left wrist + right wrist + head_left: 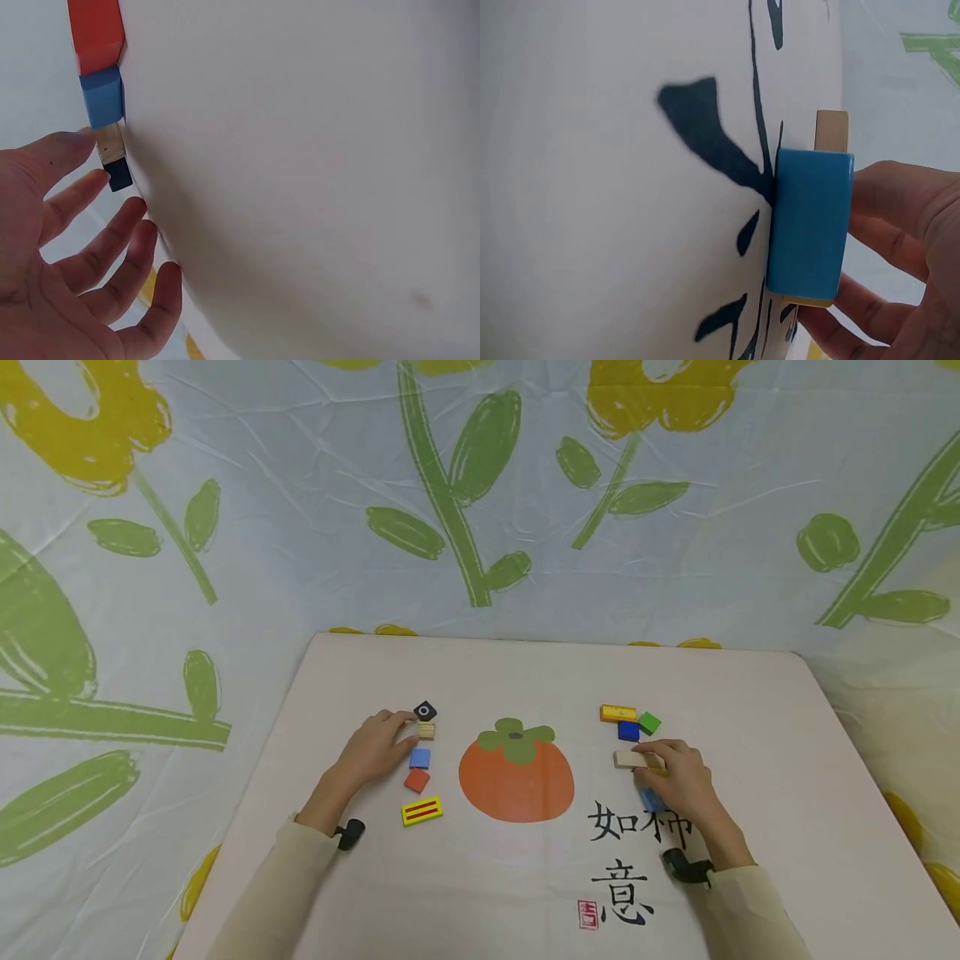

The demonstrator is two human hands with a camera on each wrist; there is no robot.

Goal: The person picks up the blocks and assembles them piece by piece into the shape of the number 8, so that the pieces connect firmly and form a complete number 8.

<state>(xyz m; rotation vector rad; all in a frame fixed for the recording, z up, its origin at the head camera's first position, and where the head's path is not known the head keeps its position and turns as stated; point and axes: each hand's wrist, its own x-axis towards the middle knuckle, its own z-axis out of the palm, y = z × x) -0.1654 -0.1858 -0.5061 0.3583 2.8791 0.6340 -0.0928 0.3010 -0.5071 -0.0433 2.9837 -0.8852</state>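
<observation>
My left hand [377, 745] reaches the left column of blocks, thumb and index finger spread at the left edge of a small wooden block [426, 731]. Behind that lies a black block with a ring mark [425, 711], where the index fingertip [103, 177] overlaps its edge. Nearer stand a blue block [420, 758] and a red block [417, 780]. My right hand [686, 779] pinches a long plain wooden block [628, 760] between thumb and index finger. A yellow block [658, 770] is partly hidden under that hand, and a blue block [810, 225] lies just before it.
A yellow block with red stripes [422, 811] lies nearest on the left. Behind the right hand are a ruler-patterned yellow block [618, 713], a dark blue block [628, 732] and a green block [649, 722]. The tablecloth [517, 885] bears a printed persimmon [517, 789] and characters.
</observation>
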